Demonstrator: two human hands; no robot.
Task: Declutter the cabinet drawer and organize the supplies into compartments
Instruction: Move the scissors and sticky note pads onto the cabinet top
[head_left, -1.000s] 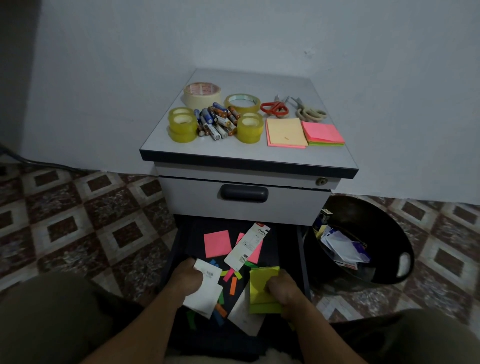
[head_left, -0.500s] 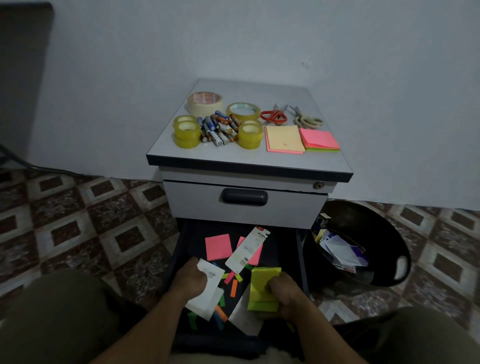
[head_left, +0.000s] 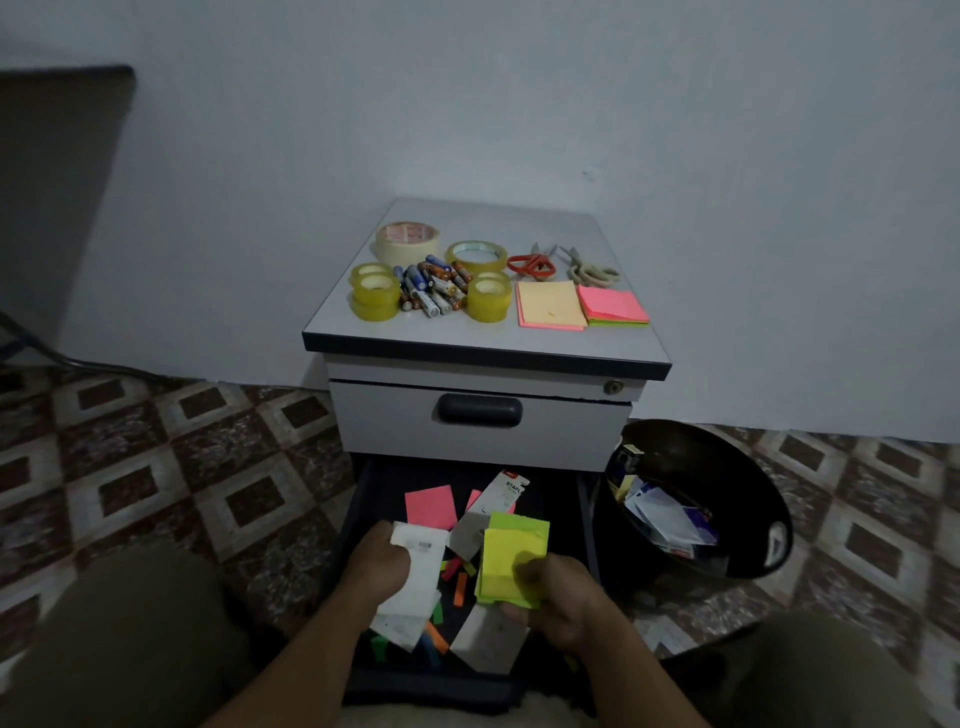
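Change: both hands have barely shifted and keep their hold; the view has tipped up, so more wall shows above the cabinet.
Right hand (head_left: 561, 603): curled round a thick yellow-green sticky-note pad (head_left: 511, 556), thumb on its face, held over the near right part of the drawer.
Left hand (head_left: 376, 564): grips a crumpled white paper slip (head_left: 418, 571) with a small printed label, over the near left part.
Open dark bottom drawer (head_left: 358, 499): pulled out toward the person. Loose inside are a pink square note (head_left: 431, 506), a white staples packet (head_left: 501, 493), a grey card (head_left: 485, 639) and small coloured paper flags (head_left: 460, 595). I see no dividers from here.
Grey cabinet top (head_left: 519, 223): stacked yellow tape rolls (head_left: 374, 293) at the left, a second stack (head_left: 488, 299) further right, a pile of batteries (head_left: 431, 288) between them. Behind sit a cream masking-tape roll (head_left: 408, 241) and a clear tape roll (head_left: 477, 254).
Right side of top: red-handled scissors (head_left: 531, 264) beside beige-handled scissors (head_left: 592, 270); in front, a pale orange note pad (head_left: 550, 304) just beside a pink note pad (head_left: 613, 305).
Upper drawer: closed, with a dark recessed handle (head_left: 479, 409).
Round black bin (head_left: 727, 467): on the patterned tile floor right of the cabinet, with paper scraps (head_left: 665, 519) inside.
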